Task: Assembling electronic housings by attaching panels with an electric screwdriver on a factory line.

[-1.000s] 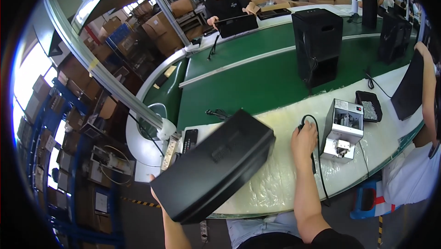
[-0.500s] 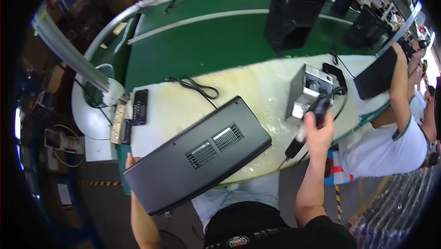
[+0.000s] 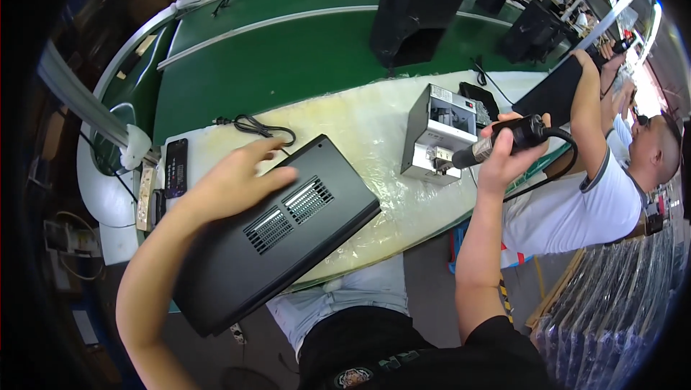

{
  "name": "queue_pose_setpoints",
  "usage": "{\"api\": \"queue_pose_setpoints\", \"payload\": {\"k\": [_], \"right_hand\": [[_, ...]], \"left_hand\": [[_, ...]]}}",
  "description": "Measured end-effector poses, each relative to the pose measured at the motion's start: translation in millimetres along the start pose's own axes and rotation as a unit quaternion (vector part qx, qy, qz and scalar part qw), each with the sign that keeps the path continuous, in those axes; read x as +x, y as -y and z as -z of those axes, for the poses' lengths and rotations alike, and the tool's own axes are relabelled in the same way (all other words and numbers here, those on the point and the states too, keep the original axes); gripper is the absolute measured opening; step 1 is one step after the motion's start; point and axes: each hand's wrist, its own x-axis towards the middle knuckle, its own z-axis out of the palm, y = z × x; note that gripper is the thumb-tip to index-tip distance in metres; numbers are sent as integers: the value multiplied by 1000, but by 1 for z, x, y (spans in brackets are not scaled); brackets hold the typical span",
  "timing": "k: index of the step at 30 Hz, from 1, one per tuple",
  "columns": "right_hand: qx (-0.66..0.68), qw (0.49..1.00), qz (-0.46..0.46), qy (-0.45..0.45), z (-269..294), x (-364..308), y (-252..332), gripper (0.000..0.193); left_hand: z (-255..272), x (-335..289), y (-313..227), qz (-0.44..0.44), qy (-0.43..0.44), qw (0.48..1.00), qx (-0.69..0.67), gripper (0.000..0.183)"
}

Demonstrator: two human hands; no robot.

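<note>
A long black cabinet (image 3: 237, 275) with two slotted vents lies slantwise before me, overhanging the table's near edge. Over its far side is my left hand (image 3: 245, 178), fingers spread and holding nothing; whether it touches the surface is hard to tell. My right hand (image 3: 506, 160) is wrapped round a black corded electric screwdriver (image 3: 524, 132). The tool's front end points left, at the lower front of a silver metal box that looks like a screw feeder (image 3: 423, 134). A coiled black power cable (image 3: 255, 126) lies beyond the cabinet.
A black remote control (image 3: 176, 167) and a power strip (image 3: 145, 196) lie at the table's left. Across the green conveyor (image 3: 288, 52) stands a tall black speaker box (image 3: 414, 12). At right a co-worker in a white shirt (image 3: 568, 206) sits close. Plastic-wrapped panels (image 3: 597, 318) stand behind.
My left hand has come up from the cabinet's left end to over its far side. My right hand has raised and turned the screwdriver toward the silver box. The whole view has shifted.
</note>
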Motion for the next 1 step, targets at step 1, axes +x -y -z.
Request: {"api": "queue_pose_setpoints", "payload": {"k": [1], "right_hand": [[20,998,28,44,4,-1,-7,67]], "left_hand": [[2,-5,2,6,-8,1000,-1,63]]}}
